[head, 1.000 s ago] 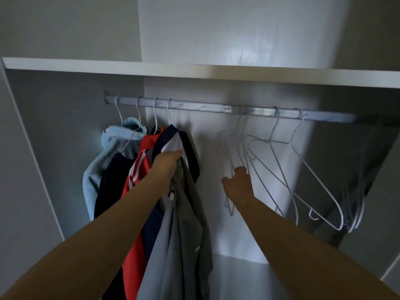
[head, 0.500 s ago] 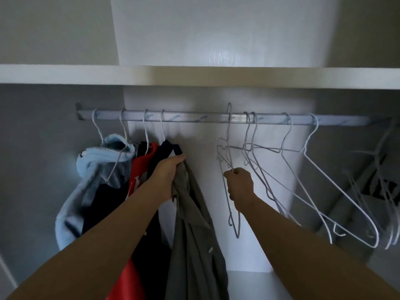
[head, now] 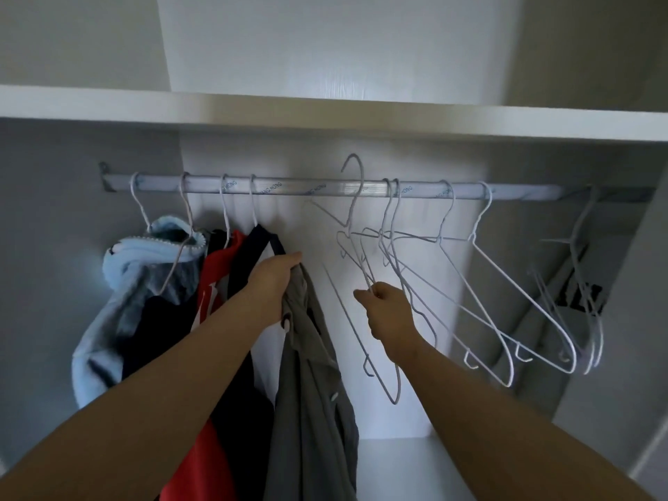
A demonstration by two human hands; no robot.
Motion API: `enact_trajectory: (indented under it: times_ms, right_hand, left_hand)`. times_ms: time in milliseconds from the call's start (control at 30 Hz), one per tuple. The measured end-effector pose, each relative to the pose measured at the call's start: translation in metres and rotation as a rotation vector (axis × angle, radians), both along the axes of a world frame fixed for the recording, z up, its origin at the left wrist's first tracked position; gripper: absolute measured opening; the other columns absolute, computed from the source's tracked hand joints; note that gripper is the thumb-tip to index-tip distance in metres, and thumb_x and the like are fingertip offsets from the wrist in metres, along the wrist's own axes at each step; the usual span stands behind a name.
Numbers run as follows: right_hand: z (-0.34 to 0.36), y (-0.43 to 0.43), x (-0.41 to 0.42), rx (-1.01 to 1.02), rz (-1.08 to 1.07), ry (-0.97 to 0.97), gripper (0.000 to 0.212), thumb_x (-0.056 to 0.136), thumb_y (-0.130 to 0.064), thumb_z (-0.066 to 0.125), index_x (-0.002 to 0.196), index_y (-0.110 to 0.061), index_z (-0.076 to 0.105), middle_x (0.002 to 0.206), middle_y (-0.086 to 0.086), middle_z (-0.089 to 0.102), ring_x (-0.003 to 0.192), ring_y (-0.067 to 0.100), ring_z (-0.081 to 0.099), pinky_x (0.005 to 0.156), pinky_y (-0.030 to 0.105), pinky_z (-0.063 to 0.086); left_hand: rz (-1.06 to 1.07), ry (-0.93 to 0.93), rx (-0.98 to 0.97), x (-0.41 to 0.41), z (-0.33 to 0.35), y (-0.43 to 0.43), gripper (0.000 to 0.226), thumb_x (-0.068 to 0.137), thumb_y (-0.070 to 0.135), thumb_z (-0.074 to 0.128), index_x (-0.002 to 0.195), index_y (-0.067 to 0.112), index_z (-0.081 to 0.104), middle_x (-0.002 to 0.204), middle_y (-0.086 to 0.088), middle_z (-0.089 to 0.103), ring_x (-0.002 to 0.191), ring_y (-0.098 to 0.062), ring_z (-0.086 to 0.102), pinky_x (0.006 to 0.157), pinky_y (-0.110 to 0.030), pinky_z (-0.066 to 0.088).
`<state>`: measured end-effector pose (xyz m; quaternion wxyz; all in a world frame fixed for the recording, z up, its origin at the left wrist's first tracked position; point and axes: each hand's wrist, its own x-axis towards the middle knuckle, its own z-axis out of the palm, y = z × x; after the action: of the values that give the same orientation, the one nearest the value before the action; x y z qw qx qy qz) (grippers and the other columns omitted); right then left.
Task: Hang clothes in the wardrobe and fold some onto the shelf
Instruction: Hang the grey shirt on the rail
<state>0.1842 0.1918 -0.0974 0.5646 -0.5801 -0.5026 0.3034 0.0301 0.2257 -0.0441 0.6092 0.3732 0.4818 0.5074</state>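
One white shelf [head: 325,113] spans the top of the wardrobe, and just under it a pale rail [head: 289,188] runs from 9 to 3 o'clock. Toward the rail's 9 o'clock end hang a light blue hoodie [head: 119,283], a red top [head: 217,269] and a navy top [head: 253,254], each on its own wire hook.

Just beside the navy top, on its 3 o'clock side, a grey shirt [head: 307,392] hangs on no hanger. Its long axis runs from 12 to 6 o'clock, with the upper end bunched in the left hand [head: 273,283], whose fingers curl tightly round the cloth.

Several empty hangers [head: 506,283] hook over the rail toward 3 o'clock, their frames swung toward 5 o'clock.

One white wire hanger [head: 353,211] sits apart from them. Its hook points to 12 o'clock and stands above the rail, clear of it, tip turned toward 9. Its frame seems to slant from 11 down to 5 o'clock, though the crossed wires make that hard to trace. The right hand [head: 392,316] pinches this hanger's wire between thumb and fingertips, its other fingers curled in.
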Motion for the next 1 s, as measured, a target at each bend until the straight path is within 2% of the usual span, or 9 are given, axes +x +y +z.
enact_trajectory:
  times_ms: [100, 233, 367, 467, 567, 667, 767, 867, 1000]
  right_hand:
    - [-0.006, -0.027, 0.008, -0.014, 0.018, 0.015, 0.046, 0.085, -0.012, 0.059, 0.055, -0.018, 0.026, 0.050, -0.003, 0.025, 0.042, 0.008, 0.022, 0.045, 0.020, 0.024]
    - [-0.013, -0.075, 0.025, -0.046, 0.032, -0.003, 0.043, 0.086, -0.015, 0.060, 0.054, -0.015, 0.031, 0.048, 0.000, 0.027, 0.044, 0.012, 0.025, 0.047, 0.023, 0.028]
    - [-0.022, -0.138, 0.050, -0.070, 0.050, -0.042, 0.035, 0.091, -0.018, 0.056, 0.061, -0.007, 0.041, 0.046, 0.001, 0.032, 0.040, 0.011, 0.030, 0.041, 0.014, 0.034]
    - [-0.029, -0.183, 0.067, -0.058, 0.051, -0.081, 0.041, 0.091, -0.016, 0.054, 0.054, -0.006, 0.040, 0.041, -0.002, 0.034, 0.036, 0.006, 0.032, 0.042, 0.010, 0.036]
    - [-0.033, -0.223, 0.078, -0.021, 0.057, -0.076, 0.041, 0.091, -0.012, 0.054, 0.051, -0.009, 0.045, 0.042, -0.003, 0.044, 0.038, 0.005, 0.041, 0.047, 0.011, 0.041]
    - [-0.029, -0.253, 0.085, 0.007, 0.069, 0.022, 0.027, 0.090, -0.011, 0.057, 0.064, -0.011, 0.054, 0.053, -0.001, 0.054, 0.038, 0.003, 0.045, 0.044, 0.014, 0.039]
    - [-0.027, -0.275, 0.090, -0.046, 0.072, -0.034, 0.022, 0.087, -0.017, 0.063, 0.068, -0.017, 0.051, 0.049, -0.008, 0.044, 0.035, 0.002, 0.037, 0.042, 0.013, 0.033]
    - [-0.032, -0.294, 0.095, -0.019, 0.029, -0.130, 0.039, 0.084, -0.014, 0.065, 0.056, -0.016, 0.038, 0.044, -0.010, 0.033, 0.043, 0.009, 0.030, 0.048, 0.018, 0.032]
    - [-0.025, -0.306, 0.099, 0.015, 0.071, 0.133, 0.036, 0.085, -0.010, 0.064, 0.060, -0.013, 0.039, 0.037, -0.010, 0.037, 0.035, 0.007, 0.033, 0.043, 0.019, 0.034]
  left_hand:
    - [0.016, 0.016, 0.013, 0.002, 0.000, -0.016, 0.022, 0.092, 0.024, 0.058, 0.086, 0.003, 0.061, 0.071, -0.009, 0.052, 0.062, -0.020, 0.049, 0.065, -0.030, 0.046]
    - [0.033, 0.026, 0.031, 0.010, -0.001, -0.045, 0.038, 0.091, 0.024, 0.058, 0.116, -0.005, 0.058, 0.071, -0.008, 0.053, 0.062, -0.022, 0.050, 0.066, -0.032, 0.048]
    - [0.023, 0.031, 0.032, 0.026, -0.002, -0.091, 0.019, 0.091, 0.024, 0.058, 0.090, 0.006, 0.064, 0.076, -0.009, 0.058, 0.065, -0.022, 0.054, 0.062, -0.033, 0.049]
    - [0.042, 0.067, 0.028, 0.039, -0.002, -0.121, 0.023, 0.093, 0.024, 0.057, 0.073, 0.012, 0.058, 0.074, -0.008, 0.054, 0.064, -0.021, 0.050, 0.059, -0.031, 0.047]
    - [0.060, 0.075, 0.035, 0.048, 0.002, -0.152, 0.024, 0.093, 0.022, 0.057, 0.070, 0.014, 0.056, 0.071, -0.006, 0.053, 0.061, -0.019, 0.049, 0.046, -0.024, 0.048]
    - [0.052, 0.087, 0.050, 0.054, 0.007, -0.183, 0.024, 0.092, 0.024, 0.058, 0.070, 0.013, 0.056, 0.072, -0.006, 0.054, 0.062, -0.020, 0.050, 0.050, -0.029, 0.046]
    - [0.035, 0.100, 0.056, 0.058, 0.011, -0.205, 0.022, 0.091, 0.026, 0.059, 0.073, 0.013, 0.058, 0.074, -0.007, 0.055, 0.064, -0.021, 0.052, 0.053, -0.030, 0.046]
    - [0.035, 0.120, 0.054, 0.063, 0.012, -0.221, 0.022, 0.091, 0.026, 0.060, 0.074, 0.012, 0.057, 0.075, -0.006, 0.055, 0.064, -0.021, 0.051, 0.052, -0.030, 0.044]
    - [0.027, 0.165, 0.047, 0.063, 0.009, -0.238, 0.022, 0.091, 0.024, 0.059, 0.072, 0.013, 0.055, 0.073, -0.007, 0.054, 0.062, -0.020, 0.050, 0.053, -0.029, 0.046]
